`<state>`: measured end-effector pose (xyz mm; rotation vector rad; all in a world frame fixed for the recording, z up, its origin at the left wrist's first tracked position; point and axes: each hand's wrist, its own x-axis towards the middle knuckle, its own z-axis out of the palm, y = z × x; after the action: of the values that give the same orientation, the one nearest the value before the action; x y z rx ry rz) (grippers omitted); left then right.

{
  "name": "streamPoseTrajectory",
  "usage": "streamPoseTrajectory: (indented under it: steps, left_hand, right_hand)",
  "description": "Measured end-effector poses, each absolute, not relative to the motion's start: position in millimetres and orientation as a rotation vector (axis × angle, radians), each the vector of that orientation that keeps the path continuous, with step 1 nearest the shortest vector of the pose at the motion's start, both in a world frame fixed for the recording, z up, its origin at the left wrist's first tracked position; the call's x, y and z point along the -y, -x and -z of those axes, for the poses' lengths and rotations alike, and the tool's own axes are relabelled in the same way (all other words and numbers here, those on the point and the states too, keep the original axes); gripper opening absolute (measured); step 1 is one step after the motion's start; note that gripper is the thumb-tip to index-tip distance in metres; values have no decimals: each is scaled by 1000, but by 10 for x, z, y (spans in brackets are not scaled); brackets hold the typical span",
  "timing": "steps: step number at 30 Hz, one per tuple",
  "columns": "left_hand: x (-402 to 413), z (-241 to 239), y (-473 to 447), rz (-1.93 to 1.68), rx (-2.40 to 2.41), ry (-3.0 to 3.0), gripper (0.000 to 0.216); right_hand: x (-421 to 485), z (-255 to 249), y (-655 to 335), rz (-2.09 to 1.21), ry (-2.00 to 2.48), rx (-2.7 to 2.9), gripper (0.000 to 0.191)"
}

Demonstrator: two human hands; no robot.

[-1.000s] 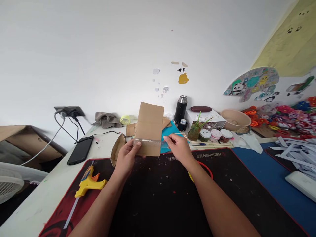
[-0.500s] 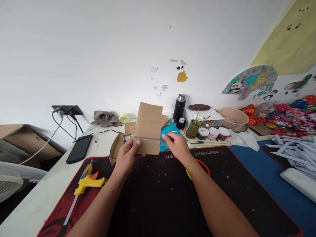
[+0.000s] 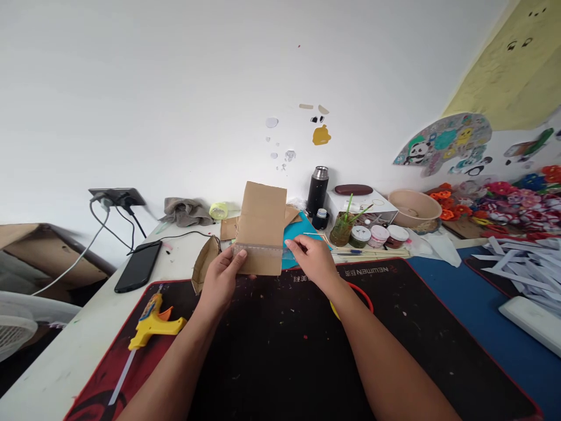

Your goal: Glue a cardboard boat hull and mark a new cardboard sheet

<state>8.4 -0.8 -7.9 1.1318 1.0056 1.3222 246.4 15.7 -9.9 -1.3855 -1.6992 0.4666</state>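
Observation:
A flat piece of brown cardboard [image 3: 263,213] stands upright above the front of the mat, a shiny band like clear tape [image 3: 258,249] crossing its lower part. My left hand [image 3: 223,272] grips its lower left edge, thumb on the near face and fingers behind. Just off the right edge, level with the band, my right hand [image 3: 310,254] is closed in a pinch. Whatever lies between its fingertips is too small to make out. Behind the cardboard lies a blue sheet [image 3: 302,225]. A bent cardboard piece [image 3: 204,266] rests left of my left hand.
A yellow glue gun [image 3: 155,324] lies on the dark mat [image 3: 280,362], left of my forearm. A phone [image 3: 138,266] is farther left. Behind stand a black thermos [image 3: 318,190], a jar with brushes [image 3: 340,231] and several paint jars [image 3: 378,236]. Paper strips [image 3: 521,269] lie right.
The whole view has shifted slightly. Both hands and the cardboard keep nearly the same pose, with the left hand's grip and the right hand's pinch unchanged.

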Motion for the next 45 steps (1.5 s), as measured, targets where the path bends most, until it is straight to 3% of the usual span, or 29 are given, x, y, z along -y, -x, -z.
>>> streamPoseTrajectory:
  steps: [45]
  left_hand:
    - [26,56,-59,-1347,-1001,-1176,48]
  right_hand:
    - [-109,97,-2417,-229,1360,1869,39]
